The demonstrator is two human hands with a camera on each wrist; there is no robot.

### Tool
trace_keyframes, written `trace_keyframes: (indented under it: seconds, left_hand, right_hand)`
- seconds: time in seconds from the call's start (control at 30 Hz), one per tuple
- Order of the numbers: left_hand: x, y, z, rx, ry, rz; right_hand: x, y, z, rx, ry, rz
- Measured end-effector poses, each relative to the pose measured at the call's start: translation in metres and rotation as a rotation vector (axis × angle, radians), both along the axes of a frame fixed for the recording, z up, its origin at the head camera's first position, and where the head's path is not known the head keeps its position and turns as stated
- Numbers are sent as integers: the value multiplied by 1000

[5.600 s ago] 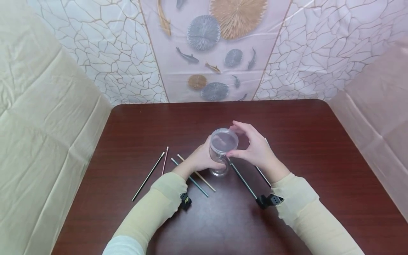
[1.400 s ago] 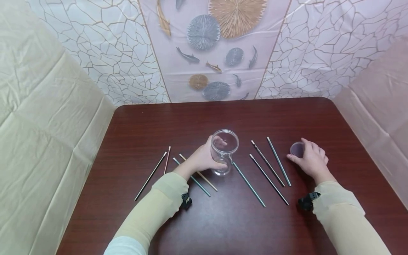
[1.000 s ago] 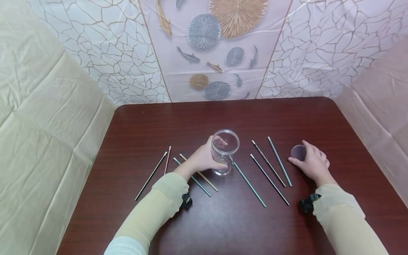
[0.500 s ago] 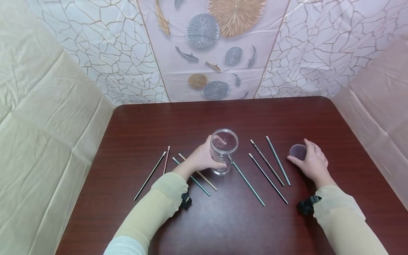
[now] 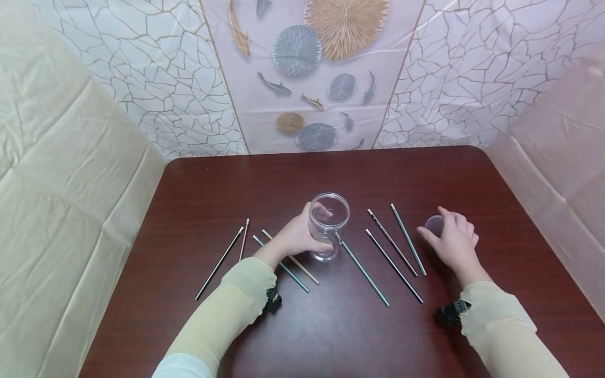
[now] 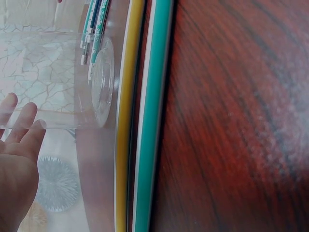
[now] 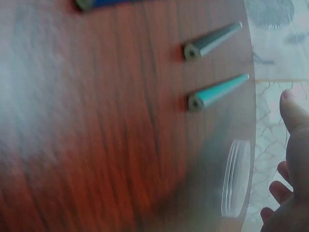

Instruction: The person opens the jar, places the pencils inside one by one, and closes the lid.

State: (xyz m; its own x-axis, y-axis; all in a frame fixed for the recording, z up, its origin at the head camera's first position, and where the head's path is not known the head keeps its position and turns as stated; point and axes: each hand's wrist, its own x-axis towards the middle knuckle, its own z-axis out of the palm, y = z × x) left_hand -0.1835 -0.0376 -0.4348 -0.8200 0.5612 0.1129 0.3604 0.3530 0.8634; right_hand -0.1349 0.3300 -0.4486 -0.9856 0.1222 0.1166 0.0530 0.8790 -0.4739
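A clear, open-topped jar [image 5: 329, 220] stands upright near the middle of the table. My left hand [image 5: 300, 232] grips its side, fingers behind the jar and thumb across the front; several fingertips show through the clear wall in the left wrist view. To the right, a clear round lid [image 5: 433, 224] lies on the table, partly covered by my right hand [image 5: 455, 241]. In the right wrist view the lid [image 7: 235, 179] sits apart from that hand [image 7: 294, 169], whose fingers are spread loosely above it, holding nothing.
Left of the jar lie a black pencil [image 5: 219, 263], a red pencil [image 5: 243, 240], a teal pencil [image 5: 294, 276] and a yellow pencil [image 5: 304, 269], some partly under the left forearm. Several more pencils [image 5: 394, 266] lie between jar and lid on the dark wooden table [image 5: 331, 336].
Earlier the lid sat on the jar; my right hand has since carried it off to the right, set it down and let go. My left hand keeps its grip on the jar.
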Motion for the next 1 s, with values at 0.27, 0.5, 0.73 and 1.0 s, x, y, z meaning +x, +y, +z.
trace_keyframes:
  seconds: [0.27, 0.5, 0.73, 1.0]
  left_hand:
    - [0, 0, 0, 8, -11, 1]
    - [1, 1, 0, 7, -7, 6]
    - [1, 1, 0, 12, -2, 9]
    - [1, 1, -1, 20, 0, 7]
  right_hand:
    - [5, -14, -4, 37, -3, 41]
    - [12, -21, -11, 73, 18, 119]
    - [16, -27, -16, 69, 28, 150]
    - [17, -27, -21, 87, 51, 153]
